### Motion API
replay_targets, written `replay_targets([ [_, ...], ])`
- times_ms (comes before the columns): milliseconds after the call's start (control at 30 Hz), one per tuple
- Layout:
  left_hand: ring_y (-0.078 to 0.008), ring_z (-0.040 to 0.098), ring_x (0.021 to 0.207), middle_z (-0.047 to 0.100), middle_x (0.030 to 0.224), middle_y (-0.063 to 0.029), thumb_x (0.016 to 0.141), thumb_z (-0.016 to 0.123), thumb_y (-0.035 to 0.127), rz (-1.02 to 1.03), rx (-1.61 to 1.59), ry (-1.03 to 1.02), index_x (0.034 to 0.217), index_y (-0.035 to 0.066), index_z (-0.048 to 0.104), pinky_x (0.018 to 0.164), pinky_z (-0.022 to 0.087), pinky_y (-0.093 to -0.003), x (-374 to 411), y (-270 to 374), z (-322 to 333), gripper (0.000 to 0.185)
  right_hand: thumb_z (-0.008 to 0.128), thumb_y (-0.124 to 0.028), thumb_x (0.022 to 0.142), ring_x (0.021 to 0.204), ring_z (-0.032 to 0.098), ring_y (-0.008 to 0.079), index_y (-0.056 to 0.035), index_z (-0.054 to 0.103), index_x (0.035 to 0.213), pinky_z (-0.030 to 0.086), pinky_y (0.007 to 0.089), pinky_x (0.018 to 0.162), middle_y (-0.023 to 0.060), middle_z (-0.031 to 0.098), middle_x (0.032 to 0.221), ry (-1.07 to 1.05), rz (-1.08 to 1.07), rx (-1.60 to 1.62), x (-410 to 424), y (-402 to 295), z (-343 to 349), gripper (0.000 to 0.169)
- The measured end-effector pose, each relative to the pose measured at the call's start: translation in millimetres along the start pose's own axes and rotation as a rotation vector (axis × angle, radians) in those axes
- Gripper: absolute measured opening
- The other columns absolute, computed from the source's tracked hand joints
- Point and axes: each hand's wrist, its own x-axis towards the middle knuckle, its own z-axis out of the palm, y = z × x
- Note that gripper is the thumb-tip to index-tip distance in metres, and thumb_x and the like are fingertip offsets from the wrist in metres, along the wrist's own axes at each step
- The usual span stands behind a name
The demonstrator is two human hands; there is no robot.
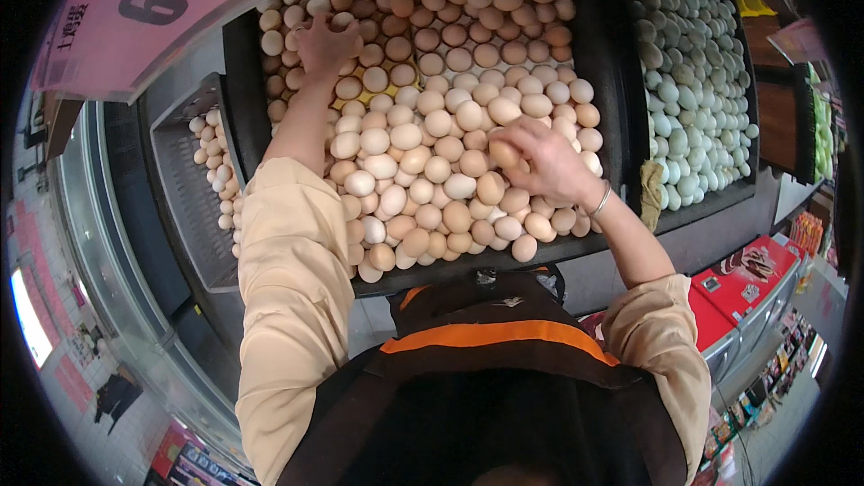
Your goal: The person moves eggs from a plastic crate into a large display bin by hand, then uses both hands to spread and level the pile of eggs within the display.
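Observation:
My left hand (pixel 329 47) reaches to the back left of a wide black display bin (pixel 246 81) filled with brown and cream eggs. Its fingers are spread over eggs seated in a yellow egg tray (pixel 378 89); the palm's underside is hidden, so any grip on an egg cannot be made out. Near the bin's right front, my right hand (pixel 550 158) has thumb and fingers around a brown egg (pixel 503 154), just above the loose heap of eggs (pixel 422 189). A pale tray (pixel 466 57) carries darker brown eggs at the back.
Right of a black divider lies a bin of pale green eggs (pixel 685 101), with crumpled brown paper (pixel 650 192) at its corner. A grey plastic crate (pixel 192 216) with more eggs stands left. A pink price sign (pixel 169 7) overhangs the upper left. A red-topped chest (pixel 749 277) is at right.

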Motion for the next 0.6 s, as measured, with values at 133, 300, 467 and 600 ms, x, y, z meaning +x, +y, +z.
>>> replay_targets([
  [133,-0.0382,0.053,0.119,0.062,0.118,-0.0241,0.076,0.075,0.057,-0.008,-0.132,-0.047,0.134,0.010,0.057,0.101,0.047,-0.0464,8,-13,3,0.076,0.073,-0.011,0.073,0.096,0.063,0.0310,-0.0132,0.065,0.121,0.055,0.0397,0.077,0.0113,0.060,0.104,0.056,0.007,-0.179,-31,-2,24,0.049],
  [300,-0.0330,0.055,0.117,0.065,0.114,-0.0178,0.077,0.076,0.052,0.021,-0.221,0.016,0.129,0.006,0.060,0.101,0.047,-0.0430,-2,-14,-9,0.071,0.070,-0.010,0.076,0.095,0.062,0.0318,-0.0115,0.063,0.123,0.055,0.0412,0.078,0.0122,0.060,0.102,0.173,0.084,-0.160,-33,-8,44,0.048],
  [467,-0.0245,0.063,0.085,0.064,0.091,-0.0105,0.076,0.081,0.043,0.105,-0.295,0.019,0.112,0.001,0.067,0.077,0.051,-0.0372,-27,-9,-43,0.058,0.071,-0.012,0.080,0.094,0.063,0.0322,-0.0151,0.063,0.126,0.056,0.0417,0.078,0.0131,0.061,0.099,0.148,0.090,-0.231,-31,-5,46,0.047],
  [600,-0.0221,0.061,0.077,0.063,0.086,-0.0080,0.070,0.083,0.029,0.424,-0.405,0.019,0.104,0.003,0.070,0.073,0.052,-0.0336,-103,11,-82,0.044,0.075,-0.018,0.080,0.094,0.063,0.0316,-0.0123,0.063,0.124,0.055,0.0416,0.078,0.0133,0.060,0.103,0.093,0.153,-0.241,-36,-11,36,0.047],
])
